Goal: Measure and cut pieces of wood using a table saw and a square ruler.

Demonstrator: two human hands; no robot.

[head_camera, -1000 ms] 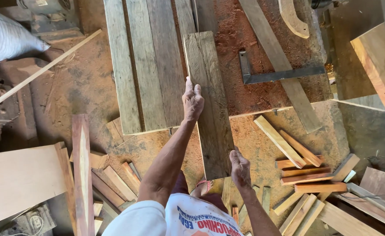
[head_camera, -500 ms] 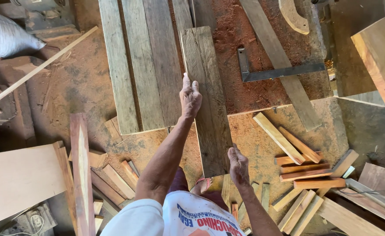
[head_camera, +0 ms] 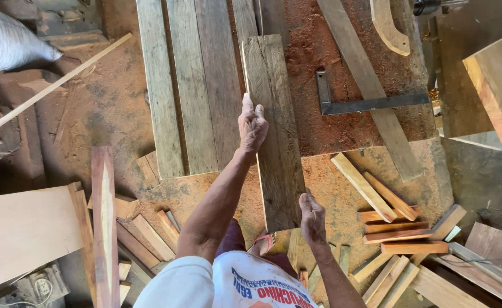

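Sawdust-covered workbench [head_camera: 342,120]: a weathered grey plank [head_camera: 274,131] is gripped by left hand [head_camera: 252,126] and right hand [head_camera: 312,217], fingers clamped on its edges; seemingly being positioned, steady alignment beside grey boards [head_camera: 188,85] is needed.

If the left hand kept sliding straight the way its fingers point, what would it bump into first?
Probably nothing soon: the left hand points up along the grey plank it grips, beside the other boards. The way looks free to the picture's top, though depth is unclear.

Grey planks [head_camera: 188,85] crowd the left; steel square [head_camera: 365,102] blocks right; sawdust gap between passable
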